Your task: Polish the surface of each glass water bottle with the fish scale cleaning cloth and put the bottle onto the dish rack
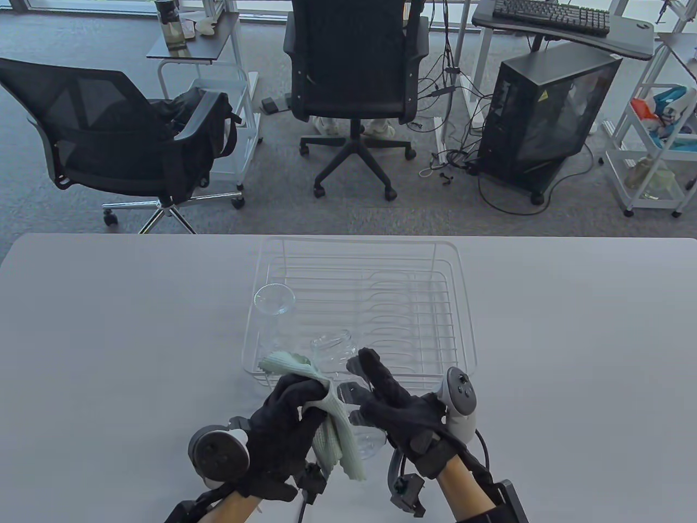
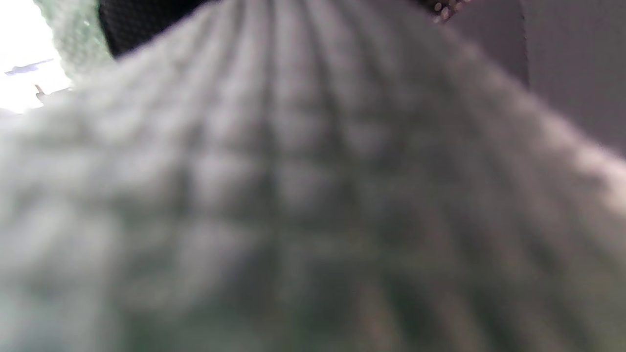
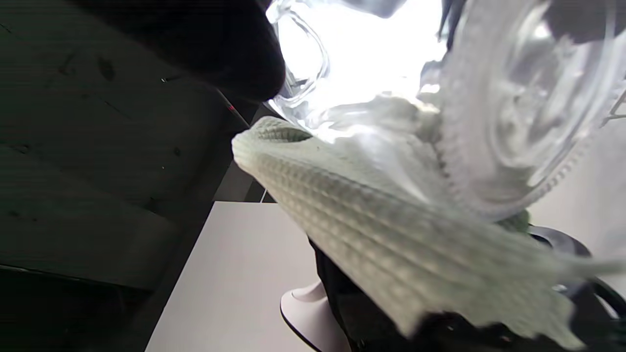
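Observation:
A clear glass bottle [image 1: 333,348] is held tilted above the table's near edge, its base [image 1: 369,444] towards me. My right hand [image 1: 381,392] grips the bottle from the right, fingers curled over it. My left hand [image 1: 297,403] clutches the pale green fish scale cloth [image 1: 340,441] and presses it on the bottle's left side. The right wrist view shows the bottle's ribbed base [image 3: 513,122] with the cloth [image 3: 391,220] under it. The cloth [image 2: 313,195] fills the left wrist view, blurred. A second glass bottle [image 1: 274,300] stands in the left part of the white wire dish rack [image 1: 381,305].
The dish rack sits mid-table, just beyond my hands, with bare wire slots on its right side. The white table [image 1: 572,354] stretches out on both sides. Office chairs [image 1: 354,71], a computer tower and carts stand on the floor beyond the far edge.

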A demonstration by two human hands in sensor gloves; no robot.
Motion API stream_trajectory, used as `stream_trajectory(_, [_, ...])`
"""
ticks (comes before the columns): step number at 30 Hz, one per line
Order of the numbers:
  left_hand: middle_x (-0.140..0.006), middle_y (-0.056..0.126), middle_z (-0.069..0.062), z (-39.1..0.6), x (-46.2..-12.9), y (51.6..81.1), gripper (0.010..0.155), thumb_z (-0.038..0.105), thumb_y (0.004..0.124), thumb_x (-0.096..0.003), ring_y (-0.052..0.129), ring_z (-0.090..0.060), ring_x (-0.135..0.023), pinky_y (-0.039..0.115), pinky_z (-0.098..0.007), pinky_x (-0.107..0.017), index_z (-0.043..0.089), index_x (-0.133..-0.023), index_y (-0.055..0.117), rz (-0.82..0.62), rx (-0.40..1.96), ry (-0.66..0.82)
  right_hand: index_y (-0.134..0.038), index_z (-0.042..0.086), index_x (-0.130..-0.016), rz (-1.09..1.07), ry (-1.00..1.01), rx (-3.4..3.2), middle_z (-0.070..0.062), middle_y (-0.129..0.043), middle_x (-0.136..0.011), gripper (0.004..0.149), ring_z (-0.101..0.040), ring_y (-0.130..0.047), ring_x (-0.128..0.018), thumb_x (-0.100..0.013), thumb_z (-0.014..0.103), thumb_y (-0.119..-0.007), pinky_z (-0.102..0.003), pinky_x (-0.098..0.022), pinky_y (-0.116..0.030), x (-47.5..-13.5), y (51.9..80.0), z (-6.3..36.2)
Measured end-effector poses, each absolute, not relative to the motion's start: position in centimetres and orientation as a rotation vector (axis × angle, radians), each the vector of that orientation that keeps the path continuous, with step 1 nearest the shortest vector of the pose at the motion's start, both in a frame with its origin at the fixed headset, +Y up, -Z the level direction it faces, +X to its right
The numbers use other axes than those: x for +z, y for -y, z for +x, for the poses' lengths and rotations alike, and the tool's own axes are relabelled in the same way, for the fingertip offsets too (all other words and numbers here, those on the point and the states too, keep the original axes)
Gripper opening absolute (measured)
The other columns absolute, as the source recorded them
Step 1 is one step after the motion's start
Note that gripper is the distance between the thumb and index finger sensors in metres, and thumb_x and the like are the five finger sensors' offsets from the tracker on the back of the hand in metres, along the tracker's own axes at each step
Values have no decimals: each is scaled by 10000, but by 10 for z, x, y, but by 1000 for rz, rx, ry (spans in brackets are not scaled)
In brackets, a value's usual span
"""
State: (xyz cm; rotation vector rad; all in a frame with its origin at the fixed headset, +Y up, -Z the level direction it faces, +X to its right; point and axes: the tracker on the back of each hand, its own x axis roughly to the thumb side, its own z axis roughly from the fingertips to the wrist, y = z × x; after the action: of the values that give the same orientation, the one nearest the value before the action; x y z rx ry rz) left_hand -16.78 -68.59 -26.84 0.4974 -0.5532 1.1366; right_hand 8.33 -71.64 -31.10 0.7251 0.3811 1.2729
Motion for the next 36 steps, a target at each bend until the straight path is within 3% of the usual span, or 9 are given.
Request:
stream_trajectory(4, [-881,777,-112,-176,-272,681,401,317,816,-553,921,-237,-642,800,-533,-559,299,-936,698,496,1160,540,-264,438,-1099,768,-349,1327,-117,-98,-1141,762,-596,-545,-912,-562,381,-801,-716,-550,-610,-309,715,80])
stream_trajectory(8, [-898,773,-103,-171,-271,682,404,314,807,-558,921,-240,-651,801,-532,-560,304,-944,688,477,1164,561,-110,308,-1092,743,-244,1341,-94,-155,-1143,976,-547,-578,-866,-505,418,-882,-675,-549,-619,-310,714,82])
stream_trajectory(13, [-880,780,-114,-152,-263,690,408,318,816,-554,930,-239,-638,810,-532,-550,286,-944,702,429,1042,645,-154,206,-1113,659,-128,1337,-117,-161,-1130,1008,-513,-522,-831,-483,442,-904,-607,-566,-556,-314,715,90])
stream_trajectory(16, [-869,788,-123,-142,-259,694,409,317,824,-551,938,-242,-628,815,-534,-544,274,-943,715,389,995,682,-108,-23,-1063,566,-49,1362,-281,-213,-1086,1096,-486,-523,-827,-486,507,-873,-544,-568,-558,-317,715,94])
stream_trajectory(19, [-858,788,-133,-140,-258,695,410,317,819,-553,935,-240,-623,815,-533,-539,268,-945,709,402,982,671,-174,-70,-1058,561,-79,1378,-316,-302,-1068,1073,-495,-522,-820,-486,543,-844,-535,-561,-551,-318,714,93])
stream_trajectory(25, [-846,791,-114,-155,-266,693,406,324,829,-548,931,-230,-621,811,-532,-546,284,-935,713,389,1069,599,-198,99,-1127,614,-220,1314,-297,-369,-1109,872,-534,-509,-870,-571,595,-650,-600,-576,-540,-317,722,83])
stream_trajectory(28, [-853,789,-122,-166,-273,694,404,317,827,-548,930,-239,-625,807,-537,-548,276,-933,713,385,1149,534,-160,284,-1130,607,-387,1195,-284,-247,-1146,782,-664,-539,-909,-580,600,-617,-757,-542,-559,-315,726,78])
stream_trajectory(31, [-847,788,-130,-175,-276,692,404,316,825,-551,924,-243,-614,801,-541,-547,271,-937,716,405,1165,486,-178,460,-1109,654,-460,1291,-240,-160,-1162,641,-615,-580,-918,-612,541,-575,-736,-540,-603,-311,731,70])
stream_trajectory(36, [-877,787,-105,-181,-279,690,404,321,819,-555,919,-244,-635,795,-541,-563,289,-942,708,414,1188,488,-151,429,-1094,639,-356,1287,-119,-182,-1180,766,-577,-583,-914,-585,448,-724,-702,-550,-616,-311,732,66])
